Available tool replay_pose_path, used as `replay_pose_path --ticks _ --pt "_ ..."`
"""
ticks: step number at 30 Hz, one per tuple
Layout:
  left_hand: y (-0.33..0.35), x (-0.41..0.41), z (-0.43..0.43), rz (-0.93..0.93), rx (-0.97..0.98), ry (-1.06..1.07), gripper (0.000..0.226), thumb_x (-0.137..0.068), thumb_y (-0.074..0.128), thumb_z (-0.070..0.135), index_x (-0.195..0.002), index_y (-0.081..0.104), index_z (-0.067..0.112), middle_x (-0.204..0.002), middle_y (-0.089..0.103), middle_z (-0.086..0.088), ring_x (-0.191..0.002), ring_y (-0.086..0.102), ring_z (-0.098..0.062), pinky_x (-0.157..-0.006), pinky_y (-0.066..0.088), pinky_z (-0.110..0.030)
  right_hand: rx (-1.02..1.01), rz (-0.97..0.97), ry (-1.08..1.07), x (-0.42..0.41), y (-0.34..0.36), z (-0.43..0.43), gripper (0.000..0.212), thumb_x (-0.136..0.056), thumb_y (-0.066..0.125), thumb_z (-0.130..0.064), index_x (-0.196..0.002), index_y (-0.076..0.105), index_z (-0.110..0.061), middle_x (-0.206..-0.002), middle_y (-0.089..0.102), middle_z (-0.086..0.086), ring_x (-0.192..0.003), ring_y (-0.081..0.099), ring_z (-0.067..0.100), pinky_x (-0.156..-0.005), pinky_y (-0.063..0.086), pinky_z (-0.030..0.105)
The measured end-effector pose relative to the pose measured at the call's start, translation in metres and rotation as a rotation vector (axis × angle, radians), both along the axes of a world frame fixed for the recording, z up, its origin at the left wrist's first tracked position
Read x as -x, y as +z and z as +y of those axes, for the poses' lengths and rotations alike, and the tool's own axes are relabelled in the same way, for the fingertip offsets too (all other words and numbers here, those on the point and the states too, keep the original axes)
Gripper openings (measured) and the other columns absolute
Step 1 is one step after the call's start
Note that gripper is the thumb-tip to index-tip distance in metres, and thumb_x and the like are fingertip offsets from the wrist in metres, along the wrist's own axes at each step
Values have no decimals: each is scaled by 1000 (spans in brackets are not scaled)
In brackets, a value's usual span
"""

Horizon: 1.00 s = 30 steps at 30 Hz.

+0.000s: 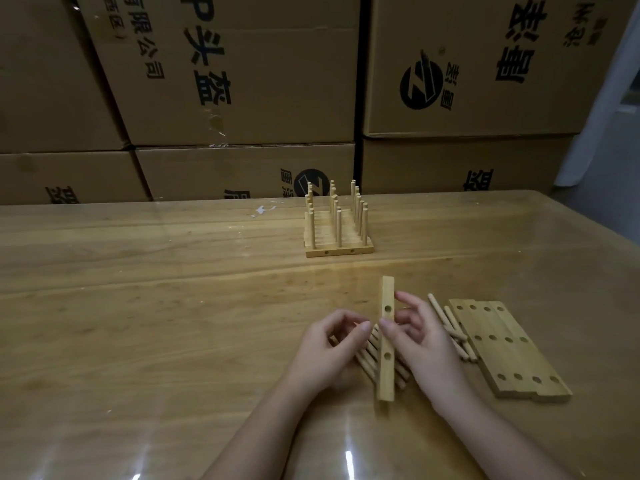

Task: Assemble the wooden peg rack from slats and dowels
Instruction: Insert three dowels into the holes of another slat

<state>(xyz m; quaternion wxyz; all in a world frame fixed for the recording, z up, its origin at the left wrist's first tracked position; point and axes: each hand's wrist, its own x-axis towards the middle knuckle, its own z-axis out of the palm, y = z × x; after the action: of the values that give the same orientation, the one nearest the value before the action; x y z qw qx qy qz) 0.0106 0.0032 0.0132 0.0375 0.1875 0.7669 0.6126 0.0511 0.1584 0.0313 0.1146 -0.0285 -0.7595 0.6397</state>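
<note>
Our right hand [419,344] pinches a single slat [386,379], thumb on its near face and fingers curled round behind it, so that the slat stands lengthwise, running from near to far, above the middle of the bench [138,306]. Two round holes show in the face turned to us. Our left hand [325,351] sits just left of the slat with its fingers curled inward and the thumb tip close to the slat's edge; we cannot tell whether it grips anything. Under both hands lies a bundle of loose dowels [369,355], fanned out on the bench. To the right, more dowels [450,323] lie beside a flat group of drilled slats [509,344] set edge to edge, each with holes at both ends and in the middle. Farther away, near the bench's far edge, stands a finished peg rack [337,233] with its pegs upright. Printed cardboard boxes [242,81] are stacked behind the bench.
</note>
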Motion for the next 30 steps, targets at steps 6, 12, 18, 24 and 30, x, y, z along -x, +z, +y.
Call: replay_pose_path --ticks 6,12,18,24,30 --pt "2 3 -1 -48 -47 -26 14 -85 66 35 -94 70 26 -76 68 3 -70 62 -7 -69 51 -28 86 24 84 0 -1 -9 41 -85 62 -9 -120 47 -24 -103 61 3 -80 66 4 -65 51 16" --pt "7 4 -3 -71 -150 -4 12 -94 57 13 -88 68 13 -54 61 11 -51 54 2 -51 41 -11 77 30 218 1 -7 -8 48 -84 61 -2 -125 47 -25 -111 60 2 -91 65 7 -72 52 20" --pt "5 5 -2 -96 -163 -1 17 -88 60 30 -85 68 16 -56 60 12 -51 53 2 -52 42 -13 -188 139 181 0 -14 -11 54 -81 68 -14 -121 43 -40 -110 55 -9 -97 60 2 -78 54 25" --pt "6 19 -15 -320 -497 142 33 -79 57 48 -80 76 21 -62 64 0 -56 61 -11 -51 47 -22 -750 409 176 0 -9 -9 30 -91 51 -26 -119 58 -17 -101 55 -10 -86 52 -1 -71 44 16" --pt "7 27 -21 -505 -835 124 35 -93 47 40 -92 64 9 -54 43 2 -43 41 -8 -41 38 -20 -845 393 214 3 -12 -8 19 -91 56 -18 -108 65 -16 -96 55 -8 -77 53 4 -64 43 17"
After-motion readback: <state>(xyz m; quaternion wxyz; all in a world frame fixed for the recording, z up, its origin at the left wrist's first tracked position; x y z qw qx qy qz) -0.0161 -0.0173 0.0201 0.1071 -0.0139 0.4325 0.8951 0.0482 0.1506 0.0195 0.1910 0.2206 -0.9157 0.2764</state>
